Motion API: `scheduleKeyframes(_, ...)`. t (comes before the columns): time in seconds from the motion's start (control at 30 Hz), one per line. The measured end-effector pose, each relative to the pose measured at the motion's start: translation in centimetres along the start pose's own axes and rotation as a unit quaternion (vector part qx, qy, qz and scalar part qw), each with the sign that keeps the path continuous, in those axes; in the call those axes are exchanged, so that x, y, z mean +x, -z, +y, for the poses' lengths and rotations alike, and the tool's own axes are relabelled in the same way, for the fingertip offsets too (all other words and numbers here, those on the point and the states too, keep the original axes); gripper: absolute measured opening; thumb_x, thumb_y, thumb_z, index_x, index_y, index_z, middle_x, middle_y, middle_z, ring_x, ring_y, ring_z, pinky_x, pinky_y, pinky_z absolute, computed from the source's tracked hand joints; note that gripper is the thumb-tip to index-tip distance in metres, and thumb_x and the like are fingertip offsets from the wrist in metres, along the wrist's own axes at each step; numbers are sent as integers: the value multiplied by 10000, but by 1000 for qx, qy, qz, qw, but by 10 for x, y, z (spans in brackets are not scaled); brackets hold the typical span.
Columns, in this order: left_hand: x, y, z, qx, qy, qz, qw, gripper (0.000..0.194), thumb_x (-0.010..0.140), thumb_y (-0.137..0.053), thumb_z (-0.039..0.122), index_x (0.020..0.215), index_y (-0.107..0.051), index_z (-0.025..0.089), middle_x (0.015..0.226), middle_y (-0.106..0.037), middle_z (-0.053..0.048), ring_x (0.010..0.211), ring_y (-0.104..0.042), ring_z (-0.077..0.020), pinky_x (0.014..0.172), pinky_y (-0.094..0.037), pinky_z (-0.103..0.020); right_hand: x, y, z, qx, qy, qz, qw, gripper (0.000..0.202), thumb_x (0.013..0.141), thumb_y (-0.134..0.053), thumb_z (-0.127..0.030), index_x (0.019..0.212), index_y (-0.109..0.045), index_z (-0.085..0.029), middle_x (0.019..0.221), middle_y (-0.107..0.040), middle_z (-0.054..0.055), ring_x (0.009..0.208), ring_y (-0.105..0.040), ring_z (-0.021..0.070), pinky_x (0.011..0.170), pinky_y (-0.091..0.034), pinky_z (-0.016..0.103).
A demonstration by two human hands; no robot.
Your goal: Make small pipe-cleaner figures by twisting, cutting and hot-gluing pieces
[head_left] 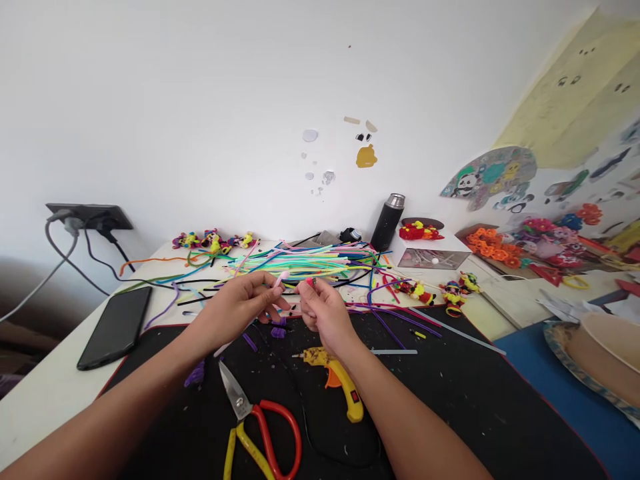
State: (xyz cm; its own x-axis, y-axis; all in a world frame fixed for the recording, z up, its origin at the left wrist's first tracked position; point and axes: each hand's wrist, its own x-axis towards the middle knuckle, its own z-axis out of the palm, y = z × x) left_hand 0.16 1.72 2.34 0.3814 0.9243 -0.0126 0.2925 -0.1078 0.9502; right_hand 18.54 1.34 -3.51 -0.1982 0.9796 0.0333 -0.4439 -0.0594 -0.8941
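Pinched between the thumb and fingers of my left hand is a small pale pink fuzzy piece. My right hand is close beside it on the right, its thumb and fingers closed on a small red piece. The two hands are a short gap apart, above the back edge of a black mat. Behind them lies a pile of many-coloured pipe cleaners. A yellow glue gun lies below my right hand, and scissors with red and yellow handles lie nearer.
A black phone lies at the left. Behind the pile stand a black flask and a white box. Several small figures sit by the wall. Purple fuzzy pieces lie on the mat. A round tray is at the right.
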Motion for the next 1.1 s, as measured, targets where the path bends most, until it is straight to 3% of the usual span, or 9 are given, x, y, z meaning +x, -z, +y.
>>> scheduleKeyframes(0.33,-5,-10,-2,24,35,-63,997,410,875,-688,635,943,-660,231,836,-815,-50,655,-742,-215,589,-563,-305,0,3,4,-88,33,-15,995,434,881,-761,-615,900,-674,-190,541,-352,-112,424,-224,68,405,-162,234)
scheduleKeyframes(0.57,-4,1,-4,72,-8,-42,996,369,918,-663,597,916,-755,240,779,-799,-38,673,-713,-227,635,-562,-315,4,9,3,-126,57,44,989,404,868,-764,-590,876,-608,-218,546,-362,-112,453,-267,91,444,-222,241)
scheduleKeyframes(0.77,-4,10,-3,193,-10,-31,981,336,926,-637,536,791,-761,255,658,-747,-13,621,-672,-216,612,-499,-292,1,9,1,-213,90,41,972,347,911,-714,-532,871,-653,-193,633,-457,-64,538,-369,115,500,-291,252)
scheduleKeyframes(0.93,-3,11,-2,157,7,-37,987,371,910,-637,593,804,-733,251,697,-771,-24,653,-699,-231,636,-526,-306,1,7,1,-171,71,16,983,410,903,-721,-604,893,-631,-204,621,-423,-77,522,-334,107,480,-260,246)
scheduleKeyframes(1.1,1,15,0,100,4,8,995,470,846,-690,692,768,-714,229,689,-761,-21,619,-674,-204,623,-527,-292,0,5,-4,-67,20,-13,997,526,838,-751,-710,901,-593,-213,591,-345,-111,463,-232,77,435,-164,233)
